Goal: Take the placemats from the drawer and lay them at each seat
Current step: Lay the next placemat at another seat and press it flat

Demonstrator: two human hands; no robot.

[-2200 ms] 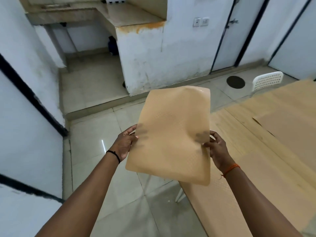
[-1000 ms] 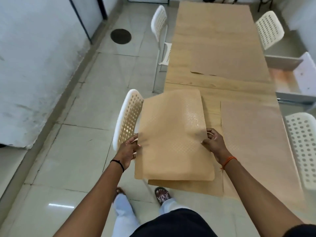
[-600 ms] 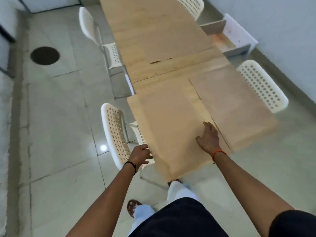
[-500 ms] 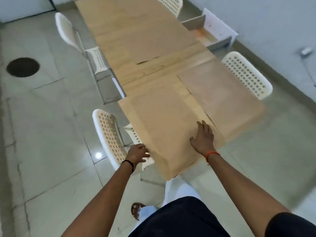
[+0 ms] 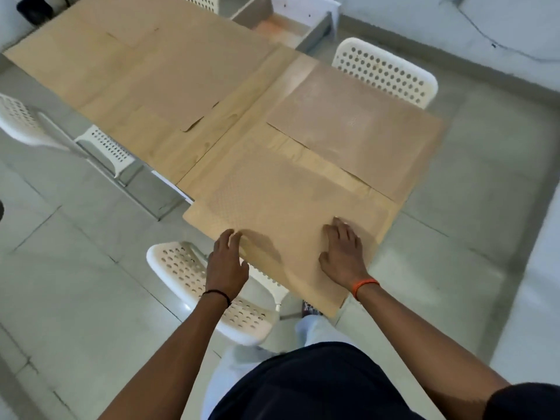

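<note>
A tan dotted placemat (image 5: 281, 204) lies flat on the near corner of the wooden table (image 5: 230, 110), in front of a white chair (image 5: 194, 274). My right hand (image 5: 344, 253) rests flat on the mat's near right part, fingers straight. My left hand (image 5: 227, 265) touches the mat's near left edge with relaxed fingers. A second placemat (image 5: 357, 128) lies at the seat across the table, a third (image 5: 178, 86) lies further along, and a fourth (image 5: 69, 65) lies at the far left. The open white drawer (image 5: 291, 25) stands beyond the table.
White perforated chairs stand around the table: one at the right (image 5: 391, 71), one at the left (image 5: 33, 122), another at the top edge (image 5: 200, 0). Pale tiled floor (image 5: 75, 298) surrounds the table. A white wall (image 5: 454, 19) runs behind the drawer.
The placemat I carried in both hands now lies on the table's near corner. Both hands have let go of their grip and lie on it; the view has swung over the table.
</note>
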